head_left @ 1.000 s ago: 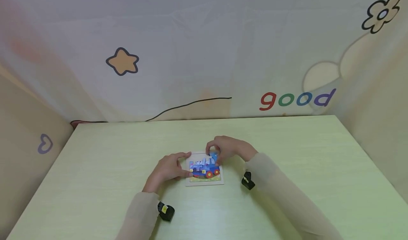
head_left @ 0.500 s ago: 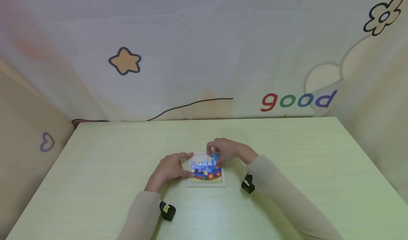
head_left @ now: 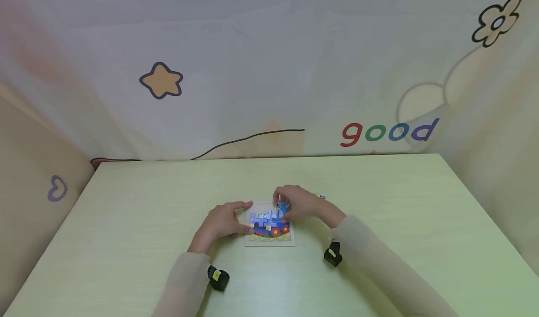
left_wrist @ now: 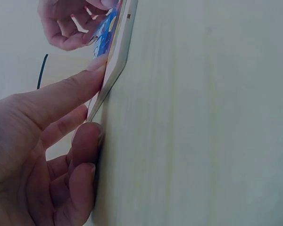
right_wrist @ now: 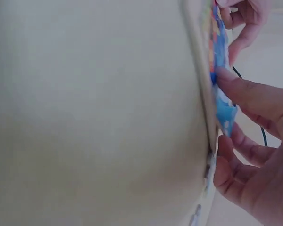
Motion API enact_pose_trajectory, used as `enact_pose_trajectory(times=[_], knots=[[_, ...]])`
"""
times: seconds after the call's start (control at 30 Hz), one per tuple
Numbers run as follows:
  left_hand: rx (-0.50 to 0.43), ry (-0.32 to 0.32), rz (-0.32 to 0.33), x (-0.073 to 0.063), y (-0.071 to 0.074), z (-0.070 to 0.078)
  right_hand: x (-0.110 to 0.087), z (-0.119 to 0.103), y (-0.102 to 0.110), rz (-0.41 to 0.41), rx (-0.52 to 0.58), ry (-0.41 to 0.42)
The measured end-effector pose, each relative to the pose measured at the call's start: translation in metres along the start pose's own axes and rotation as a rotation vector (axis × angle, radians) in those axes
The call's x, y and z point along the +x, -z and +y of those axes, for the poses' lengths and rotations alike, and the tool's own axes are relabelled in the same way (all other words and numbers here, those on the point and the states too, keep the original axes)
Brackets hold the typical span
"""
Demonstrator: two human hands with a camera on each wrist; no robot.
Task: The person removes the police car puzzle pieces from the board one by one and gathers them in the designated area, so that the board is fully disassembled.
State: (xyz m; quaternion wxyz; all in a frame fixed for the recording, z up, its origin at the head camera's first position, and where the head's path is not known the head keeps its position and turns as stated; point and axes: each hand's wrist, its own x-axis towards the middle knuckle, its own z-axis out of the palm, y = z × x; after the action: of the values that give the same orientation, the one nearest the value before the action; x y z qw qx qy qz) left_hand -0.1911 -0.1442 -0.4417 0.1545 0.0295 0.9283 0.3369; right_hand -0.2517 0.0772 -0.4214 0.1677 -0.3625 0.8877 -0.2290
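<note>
A small jigsaw puzzle board [head_left: 269, 243] with a pale frame and a blue vehicle picture with red wheels lies mid-table. My left hand [head_left: 222, 221] holds its left side, thumb [left_wrist: 92, 73] over the top and fingers at the edge. At the board's upper right, my right hand [head_left: 300, 202] pinches a light blue puzzle piece [head_left: 283, 207] between thumb and fingers. In the right wrist view that puzzle piece [right_wrist: 225, 114] sits tilted at the board's corner, the thumb overlapping the picture. The fingers hide part of the upper right.
A purple and yellow puzzle piece [head_left: 320, 196] lies on the table just behind the right hand. More pieces [right_wrist: 208, 176] show beyond the board in the right wrist view. A printed cloth [head_left: 236, 97] hangs along the table's back edge.
My right hand and wrist have shifted slightly toward me, its fingers still on the light blue piece. The purple and yellow piece behind it has come into view. The left hand stays on the board.
</note>
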Motion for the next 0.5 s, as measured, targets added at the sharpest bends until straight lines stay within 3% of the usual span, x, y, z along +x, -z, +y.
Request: enact_pose_trajectory(times=[0.13,0.33,0.5], knots=[[0.004,0.004,0.008,-0.001,0.002,-0.001,-0.005,-0.005,-0.006,0.077,0.001,-0.048],[0.004,0.006,0.007,-0.001,0.001,-0.001,-0.008,-0.011,-0.012,0.124,0.030,-0.139],[0.001,0.009,0.002,0.000,0.000,0.000,-0.011,-0.011,-0.014,0.149,0.048,-0.136]])
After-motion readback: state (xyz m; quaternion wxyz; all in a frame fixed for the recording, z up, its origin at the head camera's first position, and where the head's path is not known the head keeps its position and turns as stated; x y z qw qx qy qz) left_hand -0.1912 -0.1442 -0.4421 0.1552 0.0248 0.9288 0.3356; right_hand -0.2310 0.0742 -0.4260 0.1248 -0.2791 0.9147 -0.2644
